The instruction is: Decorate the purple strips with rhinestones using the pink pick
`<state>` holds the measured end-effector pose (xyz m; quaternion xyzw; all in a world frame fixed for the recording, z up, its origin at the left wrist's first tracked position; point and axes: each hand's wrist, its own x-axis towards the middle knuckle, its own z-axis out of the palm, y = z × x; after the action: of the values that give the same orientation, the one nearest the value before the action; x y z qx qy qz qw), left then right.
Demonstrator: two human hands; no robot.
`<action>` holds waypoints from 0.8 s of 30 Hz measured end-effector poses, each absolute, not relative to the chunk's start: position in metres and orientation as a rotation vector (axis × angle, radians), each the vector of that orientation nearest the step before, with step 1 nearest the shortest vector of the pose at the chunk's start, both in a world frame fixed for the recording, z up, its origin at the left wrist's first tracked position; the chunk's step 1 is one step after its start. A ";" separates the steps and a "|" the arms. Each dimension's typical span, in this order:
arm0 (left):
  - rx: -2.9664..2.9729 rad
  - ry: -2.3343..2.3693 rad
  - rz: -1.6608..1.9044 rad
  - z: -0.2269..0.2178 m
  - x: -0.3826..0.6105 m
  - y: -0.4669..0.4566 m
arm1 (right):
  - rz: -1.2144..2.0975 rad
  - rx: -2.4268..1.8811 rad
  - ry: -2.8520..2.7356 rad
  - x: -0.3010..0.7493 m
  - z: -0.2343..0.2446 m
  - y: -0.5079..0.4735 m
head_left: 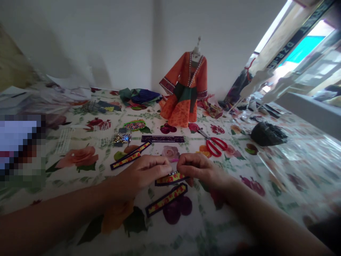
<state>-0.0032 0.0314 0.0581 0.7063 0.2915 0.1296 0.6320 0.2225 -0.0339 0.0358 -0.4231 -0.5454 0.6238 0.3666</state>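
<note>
My left hand (142, 172) and my right hand (199, 167) meet over a short dark strip with a yellow-and-red patterned band (170, 179). Both hands have their fingers pinched on this strip, which lies just above the floral tablecloth (239, 220). A second matching strip (166, 200) lies flat just below it, nearer to me. Two more strips (130, 155) lie to the upper left of my left hand. A long dark purple strip (162, 139) lies farther back.
Red-handled scissors (214, 144) lie right of centre. A small mannequin in an orange robe (185, 94) stands at the back. Folded fabrics (141, 96), a bead dish (135, 125), sequin pieces (122, 138) and a dark bundle (268, 134) are spread around.
</note>
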 end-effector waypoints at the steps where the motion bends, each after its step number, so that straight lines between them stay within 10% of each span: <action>1: 1.629 0.656 0.281 0.057 -0.003 0.032 | 1.607 -1.086 -1.402 0.222 0.035 -0.034; 24: 1.579 0.737 0.347 0.055 -0.002 0.031 | 1.478 -1.178 -1.439 0.223 0.032 -0.033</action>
<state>-0.0024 0.0314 0.0552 0.6896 0.3218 0.1514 0.6308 0.2230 -0.0331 0.0318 -0.4601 -0.5619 0.5771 0.3736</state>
